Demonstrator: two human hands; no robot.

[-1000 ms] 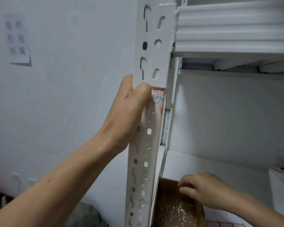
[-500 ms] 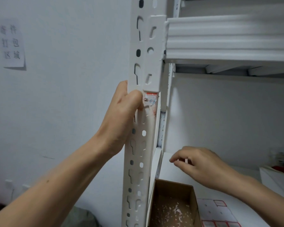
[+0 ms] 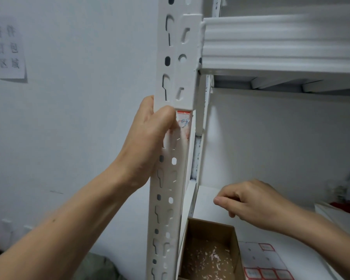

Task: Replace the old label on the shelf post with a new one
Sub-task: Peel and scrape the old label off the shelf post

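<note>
The white perforated shelf post [image 3: 171, 178] stands upright in the centre. The old label [image 3: 183, 120], red-edged with blue writing and partly torn, sticks to the post just below a bracket. My left hand [image 3: 150, 138] wraps around the post from the left, its thumb pressed on the label's left edge. My right hand [image 3: 251, 201] hovers over the lower shelf board, thumb and fingertips pinched together, with nothing visible between them. A sheet of new red-bordered labels [image 3: 265, 263] lies on the shelf, below and to the right of that hand.
An open cardboard box [image 3: 210, 229] holding several paper scraps sits on the shelf beside the post. A white shelf beam [image 3: 281, 43] crosses above. A paper sign [image 3: 9, 51] hangs on the left wall. A white box edge [image 3: 335, 217] shows at the right.
My right hand has lifted out of the cardboard box and now hangs above the shelf board. My left hand has stayed on the post with its thumb on the label.
</note>
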